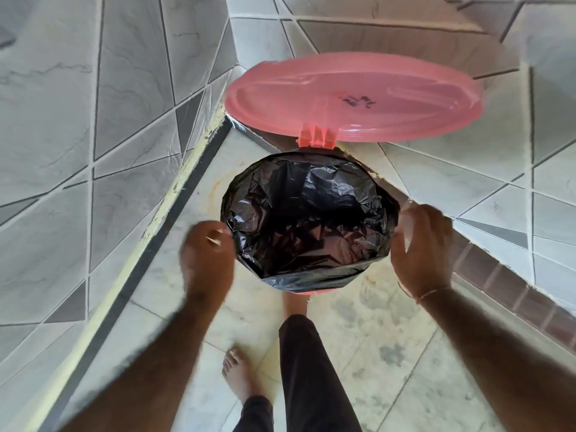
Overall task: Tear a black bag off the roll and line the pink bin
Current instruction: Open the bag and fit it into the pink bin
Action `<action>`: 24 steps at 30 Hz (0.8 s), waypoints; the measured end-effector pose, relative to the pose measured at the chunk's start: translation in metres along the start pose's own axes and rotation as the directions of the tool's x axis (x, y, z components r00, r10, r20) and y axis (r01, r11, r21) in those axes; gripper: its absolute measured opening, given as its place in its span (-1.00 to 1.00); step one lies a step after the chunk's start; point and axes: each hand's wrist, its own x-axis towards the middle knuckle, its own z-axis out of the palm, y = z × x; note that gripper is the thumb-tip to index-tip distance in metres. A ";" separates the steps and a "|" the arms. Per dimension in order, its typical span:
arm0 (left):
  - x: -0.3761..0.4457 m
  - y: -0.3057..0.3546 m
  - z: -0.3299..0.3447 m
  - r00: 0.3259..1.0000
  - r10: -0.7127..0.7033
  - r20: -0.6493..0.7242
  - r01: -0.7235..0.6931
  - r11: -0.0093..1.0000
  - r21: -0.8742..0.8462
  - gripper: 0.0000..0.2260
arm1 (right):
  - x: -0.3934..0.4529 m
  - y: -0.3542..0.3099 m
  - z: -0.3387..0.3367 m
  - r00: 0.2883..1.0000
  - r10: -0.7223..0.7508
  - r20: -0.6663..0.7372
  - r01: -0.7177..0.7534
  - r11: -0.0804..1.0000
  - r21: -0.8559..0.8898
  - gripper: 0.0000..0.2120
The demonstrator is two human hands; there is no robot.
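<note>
The pink bin [304, 293] stands on the floor in a tiled corner, its pink lid [352, 95] tipped up at the back. A black bag [308, 219] lines the inside, and its edge is folded out over the rim all round. My left hand [207, 257] is blurred at the rim's left side, fingers curled by the bag's edge; whether it grips the plastic I cannot tell. My right hand [420, 247] hovers at the rim's right side with its fingers spread. No bag roll is in view.
Grey tiled walls close in on the left [93, 151] and behind on the right [514, 198]. My bare left foot [240, 375] stands on the marble floor. My right leg [308, 369] reaches to the bin's base.
</note>
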 end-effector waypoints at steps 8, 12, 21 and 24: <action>-0.065 -0.015 0.032 0.577 0.387 0.719 -0.797 0.459 0.393 -0.69 | -0.062 -0.053 0.021 0.809 -0.201 0.553 0.372 0.902 -0.217 -0.72; -0.073 -0.028 0.024 0.494 0.529 0.690 -0.868 0.350 0.353 -0.86 | -0.080 -0.052 0.024 0.803 -0.189 0.565 0.400 0.873 -0.277 -0.82; -0.086 -0.059 0.032 0.668 0.109 0.736 -0.630 0.609 0.481 -0.65 | -0.100 -0.033 0.035 0.828 -0.009 0.560 0.276 0.877 -0.394 -0.63; -0.072 -0.060 0.037 0.788 -0.088 0.610 -0.193 0.905 0.380 -0.58 | -0.089 -0.018 0.042 0.833 0.063 0.549 0.141 0.937 -0.320 -0.57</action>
